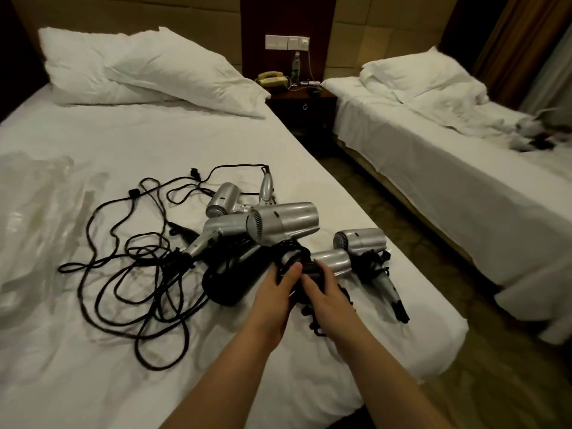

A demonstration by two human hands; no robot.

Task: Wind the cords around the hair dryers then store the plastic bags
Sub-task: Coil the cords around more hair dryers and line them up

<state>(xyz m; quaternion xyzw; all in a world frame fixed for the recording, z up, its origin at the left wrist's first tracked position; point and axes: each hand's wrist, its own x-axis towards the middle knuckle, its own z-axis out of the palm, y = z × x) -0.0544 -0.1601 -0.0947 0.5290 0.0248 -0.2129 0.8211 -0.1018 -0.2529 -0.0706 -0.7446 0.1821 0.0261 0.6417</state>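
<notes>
This is a hotel twin room: two beds (pixel 130 144) made up in white linen with plumped pillows (pixel 148 69), a nightstand (pixel 301 103) between them at upper centre carrying a corded telephone (pixel 272 78) (beige, old-style), under a wall switch panel (pixel 287 41).

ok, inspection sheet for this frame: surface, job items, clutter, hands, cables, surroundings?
Surface: white-sheeted bed, rumpled.
Job's things: silver hair dryers piled mid-bed; one at right with cord wound; clear plastic bags at left.
Clutter: nothing seen.
Hands: left hand and right hand grip a dryer's cord-wrapped handle.
Cables: loose black cords tangled left of the pile.
Surroundings: two pillows, nightstand with yellow telephone, second bed.
</notes>
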